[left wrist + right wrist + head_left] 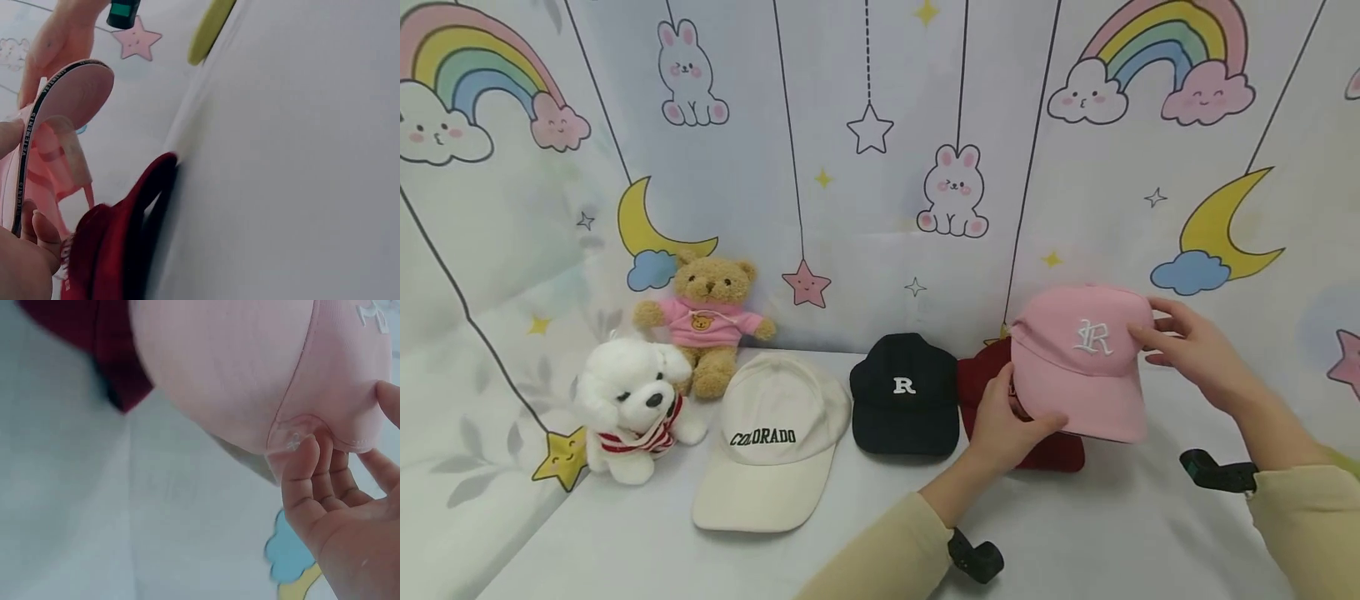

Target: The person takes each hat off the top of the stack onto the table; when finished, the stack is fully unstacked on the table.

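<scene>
Both hands hold a pink baseball cap (1078,367) with a white letter on its front, raised in front of a dark red cap (1052,454). My left hand (1007,421) pinches the brim's left side, thumb on top and fingers beneath. My right hand (1198,350) grips the crown's right edge, its thumb on the outside. In the left wrist view, the pink brim (84,90) shows a black edge strip lettered VETEMENTS. The right wrist view shows the fingers of my right hand (337,512) at the cap's rear opening. Most of the red cap is hidden.
Left of the red cap stand a black cap (906,429) and a cream COLORADO cap (767,492). Further left sit a white plush dog (625,383) and a teddy bear (707,321). A patterned cloth backdrop (865,208) rises behind. A yellow-green object (209,31) lies at the right.
</scene>
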`<state>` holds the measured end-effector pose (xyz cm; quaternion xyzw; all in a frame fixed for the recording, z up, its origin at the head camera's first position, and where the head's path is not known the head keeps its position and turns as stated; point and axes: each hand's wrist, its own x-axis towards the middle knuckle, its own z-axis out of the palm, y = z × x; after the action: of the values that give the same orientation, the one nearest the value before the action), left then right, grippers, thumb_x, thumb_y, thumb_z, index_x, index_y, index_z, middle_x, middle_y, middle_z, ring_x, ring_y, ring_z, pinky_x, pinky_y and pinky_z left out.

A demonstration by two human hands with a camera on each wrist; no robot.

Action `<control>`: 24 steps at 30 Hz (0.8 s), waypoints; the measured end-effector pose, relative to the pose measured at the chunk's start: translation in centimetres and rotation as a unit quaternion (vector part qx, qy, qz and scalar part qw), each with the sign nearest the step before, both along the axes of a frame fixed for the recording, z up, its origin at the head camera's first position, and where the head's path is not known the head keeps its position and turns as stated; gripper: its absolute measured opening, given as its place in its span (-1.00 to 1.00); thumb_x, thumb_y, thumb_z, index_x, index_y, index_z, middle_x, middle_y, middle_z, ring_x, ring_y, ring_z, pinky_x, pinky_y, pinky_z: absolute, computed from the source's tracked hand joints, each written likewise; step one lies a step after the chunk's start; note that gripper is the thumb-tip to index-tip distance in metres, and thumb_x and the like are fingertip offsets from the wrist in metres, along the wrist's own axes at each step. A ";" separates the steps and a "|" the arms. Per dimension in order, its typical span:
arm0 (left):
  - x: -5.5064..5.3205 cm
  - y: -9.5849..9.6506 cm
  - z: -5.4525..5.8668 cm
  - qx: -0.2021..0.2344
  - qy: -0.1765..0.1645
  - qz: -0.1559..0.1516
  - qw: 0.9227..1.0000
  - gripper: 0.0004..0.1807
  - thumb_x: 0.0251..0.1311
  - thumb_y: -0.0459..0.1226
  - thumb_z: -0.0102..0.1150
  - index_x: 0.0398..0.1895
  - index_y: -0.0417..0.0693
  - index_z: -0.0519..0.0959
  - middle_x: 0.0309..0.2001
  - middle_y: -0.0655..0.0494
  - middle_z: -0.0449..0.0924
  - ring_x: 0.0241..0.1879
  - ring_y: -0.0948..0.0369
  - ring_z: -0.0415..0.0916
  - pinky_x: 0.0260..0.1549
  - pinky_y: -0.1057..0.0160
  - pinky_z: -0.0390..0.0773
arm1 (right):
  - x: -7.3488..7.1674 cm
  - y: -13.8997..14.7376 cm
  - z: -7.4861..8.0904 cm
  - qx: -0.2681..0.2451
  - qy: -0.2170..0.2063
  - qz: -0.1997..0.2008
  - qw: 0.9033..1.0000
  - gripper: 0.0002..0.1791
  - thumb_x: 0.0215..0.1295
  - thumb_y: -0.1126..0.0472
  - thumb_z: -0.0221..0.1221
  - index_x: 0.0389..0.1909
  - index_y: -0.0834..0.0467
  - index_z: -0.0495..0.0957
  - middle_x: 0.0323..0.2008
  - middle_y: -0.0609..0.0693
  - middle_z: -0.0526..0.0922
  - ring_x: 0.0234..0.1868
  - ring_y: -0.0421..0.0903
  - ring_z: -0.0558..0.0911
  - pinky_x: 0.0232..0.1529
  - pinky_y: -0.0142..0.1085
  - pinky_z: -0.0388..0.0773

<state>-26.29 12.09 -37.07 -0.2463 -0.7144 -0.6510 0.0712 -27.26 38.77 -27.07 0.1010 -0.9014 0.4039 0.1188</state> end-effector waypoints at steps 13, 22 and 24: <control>1.4 6.3 -1.0 -0.033 -0.029 0.025 0.999 -0.14 -0.02 -0.17 0.57 0.38 0.07 0.35 0.04 0.39 0.36 0.01 0.48 0.31 -0.02 0.40 0.42 | 0.9 5.8 -1.8 -0.014 -0.040 -0.029 0.999 -0.20 0.58 0.02 0.01 0.56 0.33 -0.13 0.11 0.17 0.38 -0.23 -0.50 0.52 -0.25 -0.51 0.56; 2.4 8.9 -1.4 -0.053 -0.104 0.052 0.992 -0.28 -0.15 -0.17 0.62 0.14 0.08 0.47 -0.12 0.38 0.44 -0.10 0.43 0.37 -0.08 0.35 0.45 | 0.9 7.8 -3.2 0.022 -0.105 -0.052 0.993 -0.12 0.59 -0.10 -0.06 0.52 0.46 -0.18 0.25 0.57 0.20 -0.18 -0.35 0.55 -0.25 -0.40 0.60; 2.8 9.4 -1.3 -0.061 -0.119 0.053 0.990 -0.32 -0.17 -0.19 0.63 0.08 0.08 0.50 -0.17 0.36 0.46 -0.15 0.42 0.38 -0.12 0.36 0.46 | 1.0 8.1 -3.5 0.038 -0.120 -0.056 0.990 -0.12 0.59 -0.11 -0.08 0.50 0.49 -0.18 0.25 0.58 0.20 -0.09 -0.09 0.60 -0.22 -0.33 0.62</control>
<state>-23.53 21.47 -38.35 -0.1329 -0.7684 -0.6260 0.0044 -26.24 46.87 -30.62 0.0058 -0.9282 0.3710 0.0285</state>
